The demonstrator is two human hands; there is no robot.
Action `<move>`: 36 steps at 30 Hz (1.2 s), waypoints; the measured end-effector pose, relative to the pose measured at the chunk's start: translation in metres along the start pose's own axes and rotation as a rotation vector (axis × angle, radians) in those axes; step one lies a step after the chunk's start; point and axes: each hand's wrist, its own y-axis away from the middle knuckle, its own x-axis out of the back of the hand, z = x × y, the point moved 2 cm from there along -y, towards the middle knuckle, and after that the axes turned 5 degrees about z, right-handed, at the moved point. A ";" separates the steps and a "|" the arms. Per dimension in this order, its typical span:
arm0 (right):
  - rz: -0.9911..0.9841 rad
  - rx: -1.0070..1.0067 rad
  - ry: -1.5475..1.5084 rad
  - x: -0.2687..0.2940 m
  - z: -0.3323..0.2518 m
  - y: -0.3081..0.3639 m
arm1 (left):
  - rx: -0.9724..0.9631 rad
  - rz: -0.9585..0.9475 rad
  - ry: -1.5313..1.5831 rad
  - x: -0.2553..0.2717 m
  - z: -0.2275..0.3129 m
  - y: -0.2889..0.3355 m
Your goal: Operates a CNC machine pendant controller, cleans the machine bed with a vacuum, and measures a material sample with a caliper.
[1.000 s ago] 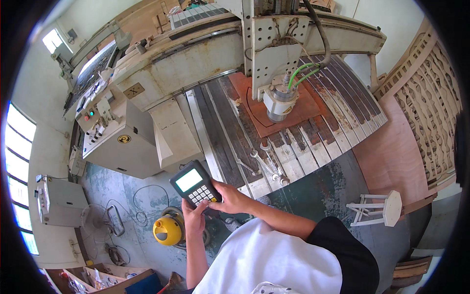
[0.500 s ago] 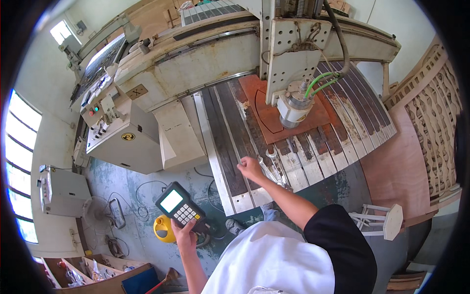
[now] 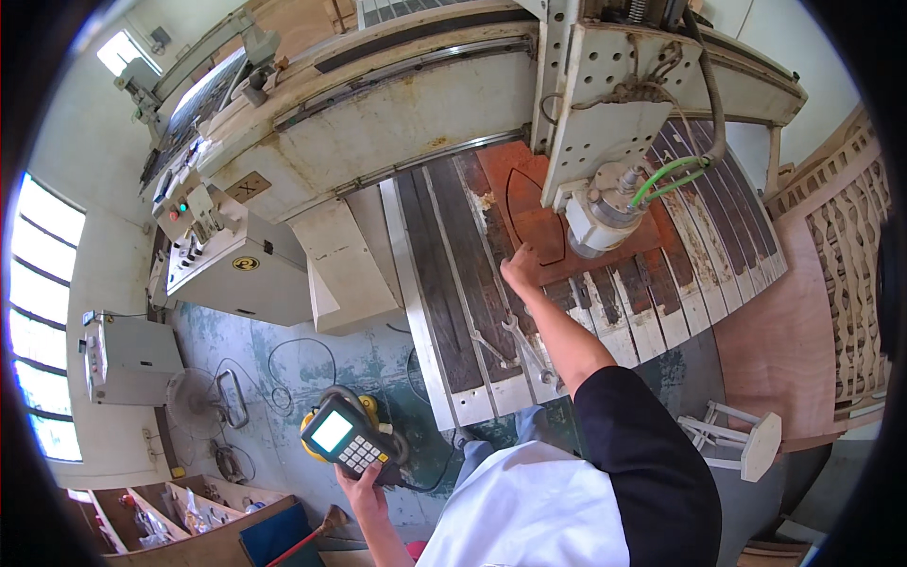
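In my left hand (image 3: 367, 491) is a handheld controller (image 3: 354, 439) with a lit screen and a keypad, the thumb near its lower keys. My right hand (image 3: 521, 268) reaches over the slatted machine bed (image 3: 444, 246), its fingers mostly curled; no held thing shows. The hand is beside the near left edge of a reddish-brown board (image 3: 515, 165) that has a curved pointed outline cut in it. Over the board stands the white spindle (image 3: 600, 217) of a router machine, with green tubes. Below my right forearm, wrenches (image 3: 525, 342) lie on the bed.
A grey control cabinet (image 3: 248, 265) with buttons stands left of the bed. A floor fan (image 3: 194, 395), cables and a yellow object (image 3: 370, 408) are on the floor. At right are a white stool (image 3: 758, 446) and a leaning wooden lattice panel (image 3: 846, 246). A divided wooden box (image 3: 203, 539) sits lower left.
My right hand has moved forward and right, from above the wrenches to the board's edge. The controller is slightly lower, still in my left hand. The view has shifted a little.
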 end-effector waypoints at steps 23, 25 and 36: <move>-0.003 -0.478 0.146 0.027 -0.004 -0.059 | 0.072 0.001 -0.037 -0.007 -0.009 -0.013; 0.036 -0.485 0.146 0.023 0.000 -0.062 | 0.087 -0.008 -0.034 -0.012 -0.007 -0.014; 0.008 -0.451 0.253 0.016 -0.008 -0.064 | 0.119 -0.038 -0.052 -0.023 -0.006 -0.020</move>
